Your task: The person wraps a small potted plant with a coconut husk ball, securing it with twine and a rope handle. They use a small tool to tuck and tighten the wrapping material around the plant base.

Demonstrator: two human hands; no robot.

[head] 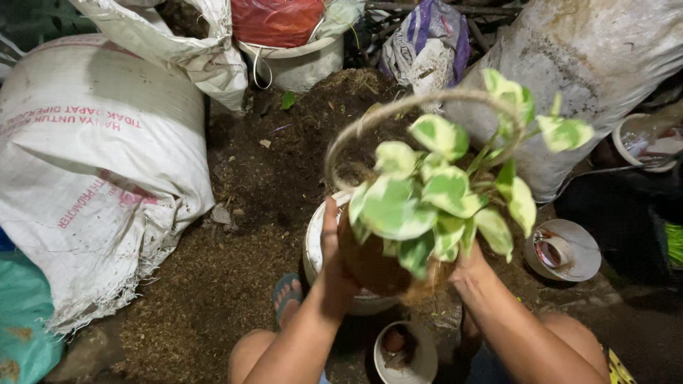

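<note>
- Head view, looking straight down: a variegated plant (434, 203) rooted in a brown coconut-husk pot (373, 267) sits between both hands, over a white pot (313, 245).
- Left hand (333, 267) lies flat against the husk pot's 9 o'clock side, fingers together and pointing toward 12 o'clock, cupping rather than pinching.
- Right hand (466, 270) presses in from the 4 o'clock side; its fingers are hidden under leaves and husk fibre, so cannot tell how they are set.
- Husk pot lies between the palms, touching both; neither hand is clearly nearer. Its long axis runs up toward the camera, with a rope loop handle (398, 114) arching over the leaves at 12 o'clock.
- White pot rim shows just beneath and at 9 o'clock of the husk pot; whether they touch cannot be told.
- Around: loose brown soil (270, 178), a white woven sack (92, 163) at 9 o'clock, a small white bowl (405, 355) at 6 o'clock, a sandalled foot (287, 295) beside the left forearm.
</note>
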